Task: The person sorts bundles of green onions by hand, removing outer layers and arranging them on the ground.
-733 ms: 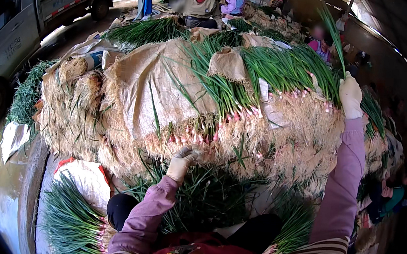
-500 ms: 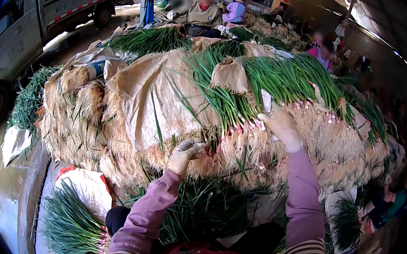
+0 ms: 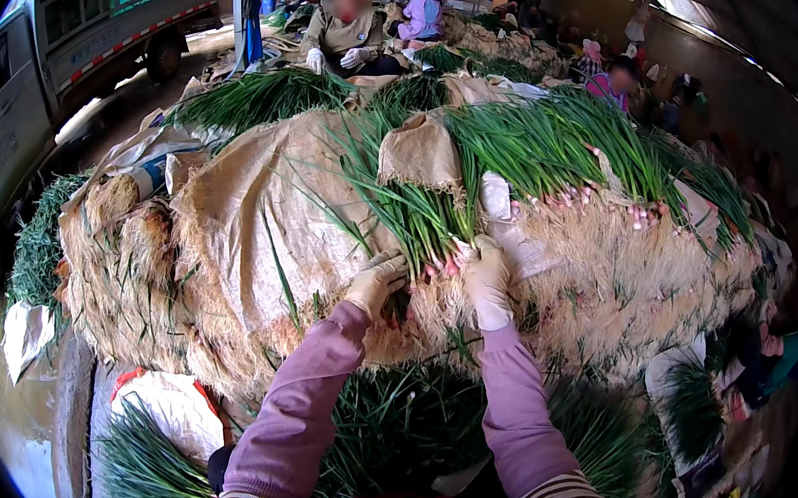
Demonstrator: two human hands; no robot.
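Observation:
My left hand [image 3: 376, 282] and my right hand [image 3: 489, 277], both in pale gloves, meet at the near end of a loose bunch of spring onions [image 3: 417, 224]. The left fingers curl against the left side of the stems. From the right, my other hand closes around the pinkish-white bulb ends, its fingertips partly hidden. The green leaves run away from me, partly under a piece of tan sacking [image 3: 422, 151]. Pale, stringy roots [image 3: 603, 272] hang thickly below and to the right. A small whitish sheet [image 3: 495, 197] lies just beyond my right hand.
More spring onions [image 3: 549, 138] lie along the top of the heap, beside a large tan sack [image 3: 272, 195]. Green bundles [image 3: 153, 462] and a white bag [image 3: 169, 410] are low left. A person [image 3: 343, 31] sits across the heap; a truck [image 3: 69, 34] stands at left.
My right hand has moved left and nearer me, to the bulb ends beside my left hand. The bulbs are drawn together. The view has shifted, and the person opposite has lowered their hands.

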